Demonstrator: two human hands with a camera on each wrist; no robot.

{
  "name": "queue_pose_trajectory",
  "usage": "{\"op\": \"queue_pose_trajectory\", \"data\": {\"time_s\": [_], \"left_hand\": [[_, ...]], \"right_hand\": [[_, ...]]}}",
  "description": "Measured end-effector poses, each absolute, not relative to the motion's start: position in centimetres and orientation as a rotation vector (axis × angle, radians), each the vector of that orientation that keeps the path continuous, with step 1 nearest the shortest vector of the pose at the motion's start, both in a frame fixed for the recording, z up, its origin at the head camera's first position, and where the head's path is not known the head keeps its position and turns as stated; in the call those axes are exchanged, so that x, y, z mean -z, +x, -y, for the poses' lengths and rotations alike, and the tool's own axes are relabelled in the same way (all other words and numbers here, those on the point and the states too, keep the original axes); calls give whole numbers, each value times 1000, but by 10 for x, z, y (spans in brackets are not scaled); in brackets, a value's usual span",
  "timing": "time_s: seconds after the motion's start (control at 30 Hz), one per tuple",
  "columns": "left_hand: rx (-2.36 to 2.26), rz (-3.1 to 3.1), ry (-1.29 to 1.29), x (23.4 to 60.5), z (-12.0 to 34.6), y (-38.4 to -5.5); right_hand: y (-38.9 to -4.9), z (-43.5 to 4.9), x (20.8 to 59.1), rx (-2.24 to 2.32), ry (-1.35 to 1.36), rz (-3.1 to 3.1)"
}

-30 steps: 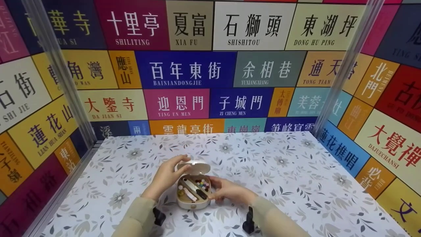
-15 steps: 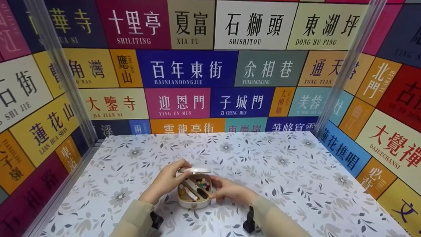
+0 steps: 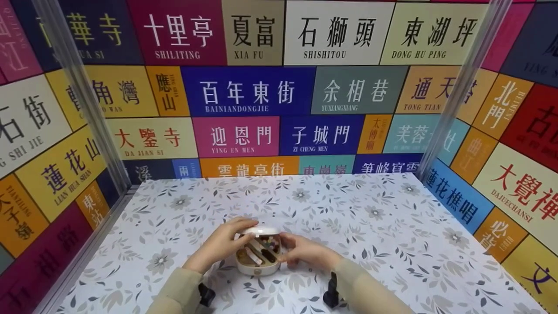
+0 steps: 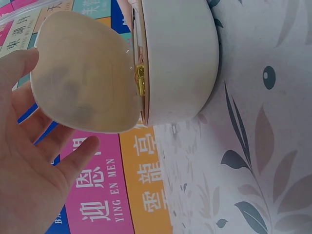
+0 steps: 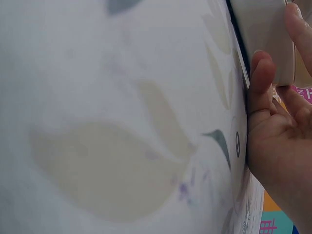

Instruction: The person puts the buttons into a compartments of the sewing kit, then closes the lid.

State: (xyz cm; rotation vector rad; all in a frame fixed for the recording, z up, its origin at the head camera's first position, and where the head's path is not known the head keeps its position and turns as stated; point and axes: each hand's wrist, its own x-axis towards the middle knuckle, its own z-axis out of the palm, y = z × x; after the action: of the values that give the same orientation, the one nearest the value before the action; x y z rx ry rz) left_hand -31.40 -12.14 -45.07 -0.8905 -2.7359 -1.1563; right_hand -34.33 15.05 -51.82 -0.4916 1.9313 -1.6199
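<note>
A small cream box [image 3: 258, 271] with a hinged lid [image 3: 264, 230] stands on the table, lid part-way down. Its divided inside holds a pale stick-like item [image 3: 253, 256], a black slim item [image 3: 268, 256] and several coloured round bits [image 3: 273, 242]. My left hand [image 3: 226, 243] holds the lid at its left edge; in the left wrist view the thumb and fingers lie at the lid's rim, and a gold hinge [image 4: 140, 80] joins lid to box. My right hand [image 3: 308, 252] grips the box's right side, thumb near the rim and fingers around the wall in the right wrist view.
A white cloth with grey leaves and flowers covers the table [image 3: 375, 235]. Colourful sign-covered walls [image 3: 248, 91] enclose the back and sides, with clear corner posts [image 3: 453, 87] at left and right.
My left hand has brought the lid forward and down from nearly upright, so it covers more of the contents. My right hand and the box have stayed in place.
</note>
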Motion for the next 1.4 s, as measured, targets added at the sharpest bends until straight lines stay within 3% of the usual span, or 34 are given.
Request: {"op": "queue_pose_trajectory", "data": {"time_s": [0.67,1.4], "left_hand": [[1053,2778,-1111,464,122,-313],[917,2809,-1104,482,119,-302]], "right_hand": [[-338,-150,515,1667,-350,-1899],[-346,-155,521,1598,-509,-1939]]}}
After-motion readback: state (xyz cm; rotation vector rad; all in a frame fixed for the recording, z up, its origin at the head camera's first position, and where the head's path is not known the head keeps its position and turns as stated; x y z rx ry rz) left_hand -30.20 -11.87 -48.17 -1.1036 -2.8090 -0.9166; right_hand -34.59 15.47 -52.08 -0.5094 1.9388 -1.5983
